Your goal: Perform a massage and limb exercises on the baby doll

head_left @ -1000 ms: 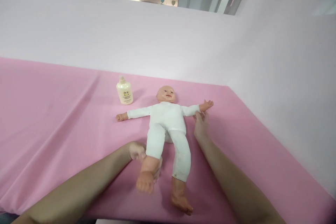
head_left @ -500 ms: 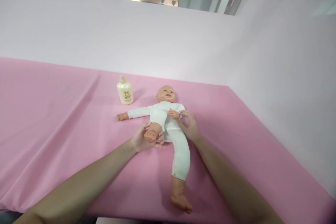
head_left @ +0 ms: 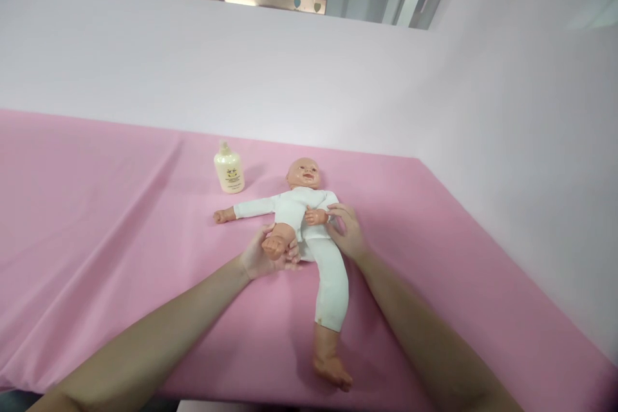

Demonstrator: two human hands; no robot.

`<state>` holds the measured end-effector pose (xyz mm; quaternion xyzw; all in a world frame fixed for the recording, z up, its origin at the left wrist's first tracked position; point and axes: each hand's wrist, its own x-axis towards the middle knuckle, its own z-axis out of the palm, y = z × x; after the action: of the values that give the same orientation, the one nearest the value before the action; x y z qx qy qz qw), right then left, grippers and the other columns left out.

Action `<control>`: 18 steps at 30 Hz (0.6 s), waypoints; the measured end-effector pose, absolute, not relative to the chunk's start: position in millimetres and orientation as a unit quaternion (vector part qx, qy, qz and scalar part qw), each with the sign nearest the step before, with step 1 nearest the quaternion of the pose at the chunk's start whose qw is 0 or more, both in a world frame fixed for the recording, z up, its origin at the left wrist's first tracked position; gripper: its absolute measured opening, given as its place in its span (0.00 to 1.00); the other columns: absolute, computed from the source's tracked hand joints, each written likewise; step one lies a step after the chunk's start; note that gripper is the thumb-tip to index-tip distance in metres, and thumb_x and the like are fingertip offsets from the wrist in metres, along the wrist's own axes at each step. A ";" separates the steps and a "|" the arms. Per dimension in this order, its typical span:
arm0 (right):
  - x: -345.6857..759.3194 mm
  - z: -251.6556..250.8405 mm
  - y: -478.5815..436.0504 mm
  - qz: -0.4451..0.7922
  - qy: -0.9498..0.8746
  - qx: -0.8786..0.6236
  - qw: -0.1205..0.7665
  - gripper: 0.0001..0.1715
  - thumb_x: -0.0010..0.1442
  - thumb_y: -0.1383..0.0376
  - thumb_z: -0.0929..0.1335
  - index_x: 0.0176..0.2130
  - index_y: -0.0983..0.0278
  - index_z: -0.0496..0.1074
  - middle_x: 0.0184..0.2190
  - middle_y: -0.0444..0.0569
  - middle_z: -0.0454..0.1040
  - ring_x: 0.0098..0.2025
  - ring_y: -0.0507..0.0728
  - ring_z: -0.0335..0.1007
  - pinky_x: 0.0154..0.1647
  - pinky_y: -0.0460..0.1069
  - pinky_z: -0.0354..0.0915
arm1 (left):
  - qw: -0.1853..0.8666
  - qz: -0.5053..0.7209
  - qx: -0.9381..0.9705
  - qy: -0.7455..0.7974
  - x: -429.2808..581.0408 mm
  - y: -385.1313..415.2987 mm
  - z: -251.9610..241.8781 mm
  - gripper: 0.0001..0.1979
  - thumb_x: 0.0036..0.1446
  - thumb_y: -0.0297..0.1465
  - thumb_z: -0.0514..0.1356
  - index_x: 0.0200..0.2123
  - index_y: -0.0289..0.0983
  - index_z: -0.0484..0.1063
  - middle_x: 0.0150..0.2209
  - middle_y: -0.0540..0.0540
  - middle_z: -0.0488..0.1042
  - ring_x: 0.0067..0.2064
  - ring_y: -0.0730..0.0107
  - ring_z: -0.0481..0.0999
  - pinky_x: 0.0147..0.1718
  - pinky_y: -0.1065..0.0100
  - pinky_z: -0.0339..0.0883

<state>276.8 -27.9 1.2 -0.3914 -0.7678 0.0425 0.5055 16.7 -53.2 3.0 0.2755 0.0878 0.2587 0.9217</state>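
The doll (head_left: pixel 292 206) (white suit, bare feet) lies face-up. The left hand (head_left: pixel 258 257) grips its bent leg; the right hand (head_left: pixel 348 236) holds its folded arm.

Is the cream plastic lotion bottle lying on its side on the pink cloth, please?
No, the cream plastic lotion bottle stands upright on the pink cloth, cap uppermost.

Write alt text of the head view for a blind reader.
A plastic baby doll in a white suit lies on a pink cloth; the left hand holds its raised foot, the right hand its arm across its chest. A cream plastic bottle stands nearby.
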 end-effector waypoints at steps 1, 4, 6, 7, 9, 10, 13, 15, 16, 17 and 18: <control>276.8 1.1 -27.9 0.044 -0.767 -0.391 0.506 0.12 0.62 0.64 0.68 0.46 0.56 0.73 0.50 0.50 0.76 0.55 0.61 0.72 0.59 0.61 0.68 | 0.921 0.258 0.278 0.090 16.9 -53.4 2.6 0.24 0.52 0.52 0.62 0.31 0.34 0.70 0.28 0.46 0.70 0.36 0.60 0.70 0.47 0.54 0.66; 276.9 1.0 -28.1 0.046 -0.766 -0.390 0.508 0.12 0.62 0.65 0.68 0.47 0.56 0.73 0.50 0.50 0.76 0.55 0.61 0.72 0.59 0.61 0.68 | 0.918 0.255 0.290 0.092 17.3 -53.9 1.6 0.24 0.51 0.52 0.62 0.31 0.34 0.70 0.29 0.46 0.70 0.36 0.60 0.70 0.46 0.54 0.66; 277.1 1.1 -28.4 0.045 -0.769 -0.389 0.506 0.12 0.62 0.65 0.68 0.47 0.55 0.73 0.50 0.50 0.76 0.55 0.61 0.71 0.59 0.61 0.67 | 0.916 0.251 0.299 0.092 17.3 -53.9 0.8 0.25 0.52 0.53 0.61 0.32 0.34 0.70 0.29 0.46 0.70 0.37 0.60 0.70 0.46 0.54 0.66; 277.3 1.3 -28.5 0.044 -0.770 -0.389 0.504 0.12 0.62 0.65 0.68 0.47 0.55 0.73 0.50 0.50 0.76 0.55 0.61 0.71 0.59 0.61 0.67 | 0.915 0.249 0.304 0.092 17.3 -53.7 0.2 0.24 0.52 0.53 0.60 0.32 0.34 0.70 0.29 0.46 0.70 0.37 0.60 0.70 0.46 0.54 0.65; 277.7 1.5 -28.6 0.043 -0.772 -0.391 0.500 0.12 0.62 0.65 0.68 0.47 0.55 0.73 0.50 0.50 0.76 0.55 0.61 0.71 0.59 0.61 0.67 | 0.913 0.247 0.312 0.090 17.2 -52.9 -1.6 0.24 0.53 0.53 0.60 0.32 0.35 0.69 0.29 0.46 0.71 0.37 0.60 0.70 0.47 0.53 0.65; 278.0 1.5 -28.6 0.042 -0.773 -0.392 0.497 0.12 0.62 0.65 0.67 0.47 0.55 0.73 0.50 0.50 0.76 0.55 0.62 0.71 0.59 0.61 0.67 | 0.912 0.246 0.315 0.089 17.3 -52.4 -2.8 0.25 0.53 0.53 0.59 0.32 0.35 0.69 0.30 0.46 0.71 0.37 0.60 0.70 0.47 0.53 0.65; 278.6 1.2 -28.4 0.039 -0.780 -0.393 0.486 0.13 0.62 0.64 0.67 0.48 0.56 0.71 0.51 0.51 0.76 0.55 0.62 0.71 0.59 0.62 0.67 | 0.910 0.243 0.325 0.083 17.2 -50.9 -7.2 0.25 0.54 0.54 0.59 0.32 0.34 0.69 0.30 0.45 0.71 0.37 0.60 0.70 0.47 0.53 0.64; 278.8 0.9 -28.2 0.037 -0.785 -0.393 0.478 0.15 0.62 0.64 0.67 0.50 0.56 0.71 0.51 0.52 0.75 0.56 0.62 0.70 0.60 0.62 0.66 | 0.909 0.240 0.330 0.080 16.9 -50.3 -10.1 0.26 0.55 0.54 0.58 0.33 0.34 0.70 0.30 0.45 0.72 0.37 0.60 0.70 0.46 0.54 0.64; 278.7 0.8 -28.2 0.035 -0.787 -0.396 0.473 0.16 0.62 0.64 0.67 0.51 0.56 0.70 0.52 0.52 0.75 0.56 0.62 0.70 0.60 0.63 0.66 | 0.909 0.239 0.333 0.080 16.7 -50.1 -11.2 0.26 0.55 0.54 0.58 0.33 0.34 0.70 0.31 0.44 0.72 0.37 0.60 0.70 0.46 0.54 0.64; 278.5 0.9 -28.3 0.034 -0.788 -0.399 0.467 0.17 0.63 0.64 0.67 0.52 0.56 0.70 0.53 0.52 0.75 0.57 0.63 0.70 0.60 0.63 0.66 | 0.908 0.239 0.335 0.079 16.7 -50.0 -11.9 0.26 0.55 0.54 0.58 0.33 0.33 0.70 0.31 0.44 0.72 0.37 0.60 0.71 0.46 0.55 0.63; 278.3 1.1 -28.5 0.033 -0.791 -0.403 0.460 0.17 0.63 0.63 0.67 0.53 0.56 0.70 0.53 0.52 0.75 0.57 0.63 0.69 0.61 0.63 0.65 | 0.907 0.239 0.337 0.079 16.7 -49.9 -12.3 0.27 0.55 0.54 0.57 0.33 0.33 0.70 0.31 0.44 0.72 0.37 0.60 0.71 0.46 0.55 0.64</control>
<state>278.3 -28.5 1.1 -0.4030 -0.7906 0.0331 0.4598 16.7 -49.9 -12.3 0.3370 0.0785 0.2389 0.9073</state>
